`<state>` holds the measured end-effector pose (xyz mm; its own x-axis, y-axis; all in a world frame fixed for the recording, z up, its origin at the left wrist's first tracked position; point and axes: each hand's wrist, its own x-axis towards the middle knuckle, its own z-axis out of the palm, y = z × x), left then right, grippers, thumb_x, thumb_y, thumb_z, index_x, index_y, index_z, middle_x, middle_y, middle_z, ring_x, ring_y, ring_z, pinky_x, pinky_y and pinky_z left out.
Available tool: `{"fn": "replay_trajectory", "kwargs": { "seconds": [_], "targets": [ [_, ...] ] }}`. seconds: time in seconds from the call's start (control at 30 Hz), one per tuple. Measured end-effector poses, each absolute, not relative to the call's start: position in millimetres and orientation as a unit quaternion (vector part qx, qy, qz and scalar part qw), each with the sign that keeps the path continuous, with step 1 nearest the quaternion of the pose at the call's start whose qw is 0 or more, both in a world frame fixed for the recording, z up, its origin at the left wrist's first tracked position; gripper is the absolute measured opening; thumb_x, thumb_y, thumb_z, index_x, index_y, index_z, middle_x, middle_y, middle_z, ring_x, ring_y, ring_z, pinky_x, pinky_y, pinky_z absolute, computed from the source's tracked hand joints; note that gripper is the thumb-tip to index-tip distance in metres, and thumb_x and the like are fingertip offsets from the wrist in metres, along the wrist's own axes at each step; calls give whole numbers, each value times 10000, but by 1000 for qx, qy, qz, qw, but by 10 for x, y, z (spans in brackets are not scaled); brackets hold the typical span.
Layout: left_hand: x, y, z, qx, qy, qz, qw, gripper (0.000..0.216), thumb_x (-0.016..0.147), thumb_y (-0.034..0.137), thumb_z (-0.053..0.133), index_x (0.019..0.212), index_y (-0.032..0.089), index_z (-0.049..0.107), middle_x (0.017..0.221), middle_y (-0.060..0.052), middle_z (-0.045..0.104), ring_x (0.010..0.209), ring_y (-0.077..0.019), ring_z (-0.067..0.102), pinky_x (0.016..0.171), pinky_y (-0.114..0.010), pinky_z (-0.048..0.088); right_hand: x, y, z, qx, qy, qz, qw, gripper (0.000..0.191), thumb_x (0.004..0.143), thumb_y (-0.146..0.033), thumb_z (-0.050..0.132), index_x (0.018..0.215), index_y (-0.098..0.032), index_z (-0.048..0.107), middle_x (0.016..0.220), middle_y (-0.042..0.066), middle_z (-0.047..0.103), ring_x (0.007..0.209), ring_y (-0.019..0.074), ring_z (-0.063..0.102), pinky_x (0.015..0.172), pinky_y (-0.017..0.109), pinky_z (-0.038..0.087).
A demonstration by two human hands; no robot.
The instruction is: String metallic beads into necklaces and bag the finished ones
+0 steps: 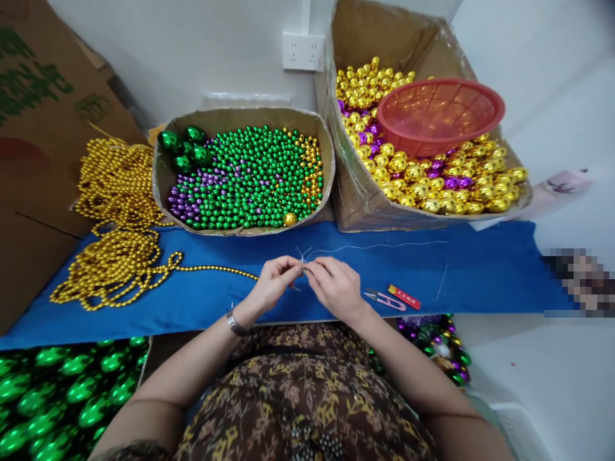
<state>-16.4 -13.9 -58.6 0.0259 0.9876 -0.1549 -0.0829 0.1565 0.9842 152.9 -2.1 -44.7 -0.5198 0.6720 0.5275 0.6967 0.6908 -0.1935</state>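
Both my hands meet over the blue cloth [230, 243], fingertips pinched together around a thin pale thread [365, 247]. My left hand [278, 280], with a watch on its wrist, closes thumb against forefinger on the thread. A string of gold beads [216, 268] runs from a coiled pile at the left up to this hand. My right hand [335, 286] pinches the thread from the other side. Short thread ends stick up above the fingertips, and a long tail trails to the right. The exact joint between the fingers is hidden.
Pink thread snips [384, 299] and a red-yellow lighter [403, 297] lie right of my hand. Behind stand a box rim [240, 230] around green, purple and gold beads, and a taller carton [369, 221] of gold balls with a red basket [439, 115]. Gold bead strands [115, 256] lie left.
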Motion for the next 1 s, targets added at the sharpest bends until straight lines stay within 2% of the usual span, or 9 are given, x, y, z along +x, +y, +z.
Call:
{"fn": "replay_trajectory", "kwargs": {
  "seconds": [0.13,0.27,0.37,0.6,0.73,0.8,0.93,1.0],
  "targets": [
    [-155,-168,-587,516,523,476,483,276,807,420,644,811,145,670,693,-16,624,600,-111,505,578,-228,416,1462,-35,-497,-419,-854,-34,306,206,959,-271,492,1011,-204,680,941,62,700,819,156,631,748,269,427],
    [-162,-201,-585,610,521,463,377,205,874,336,567,900,168,682,852,-56,672,772,-162,593,720,-269,456,1441,-13,-477,-436,-844,18,312,207,964,-281,481,987,-202,672,925,53,704,838,152,642,772,249,448],
    [-155,-216,-596,658,507,461,311,175,897,279,529,926,185,674,898,-70,667,820,-168,600,768,-279,453,1453,0,-453,-447,-838,54,308,203,963,-286,480,973,-203,665,915,46,702,845,149,647,770,234,461],
    [-115,-213,-626,661,514,462,291,173,906,265,505,904,204,668,884,-70,660,819,-173,595,773,-289,454,1456,14,-493,-438,-852,16,285,208,968,-245,456,960,-200,659,894,56,691,831,161,641,776,258,464],
    [-94,-204,-630,622,527,480,325,149,869,295,564,849,196,673,832,-56,656,775,-165,578,742,-284,448,1419,7,-565,-443,-846,10,297,218,965,-215,431,981,-184,646,908,82,679,843,178,631,792,289,464],
    [-76,-192,-627,563,535,490,396,175,832,350,612,811,185,669,764,-36,640,688,-146,549,666,-269,441,1398,9,-614,-452,-828,55,329,209,958,-222,426,960,-182,632,911,88,667,848,180,627,794,294,473],
    [-32,-156,-607,360,484,505,617,292,713,424,723,727,153,617,653,3,579,515,-87,456,512,-229,397,1324,10,-741,-457,-728,274,431,156,940,-287,428,903,-200,552,858,52,633,779,159,619,721,277,512],
    [-13,-141,-596,300,455,502,671,326,660,417,769,706,145,595,640,6,574,490,-72,440,490,-221,391,1266,6,-805,-444,-653,403,463,152,943,-327,413,909,-209,502,798,23,613,712,149,612,658,269,523]
  ]
}}
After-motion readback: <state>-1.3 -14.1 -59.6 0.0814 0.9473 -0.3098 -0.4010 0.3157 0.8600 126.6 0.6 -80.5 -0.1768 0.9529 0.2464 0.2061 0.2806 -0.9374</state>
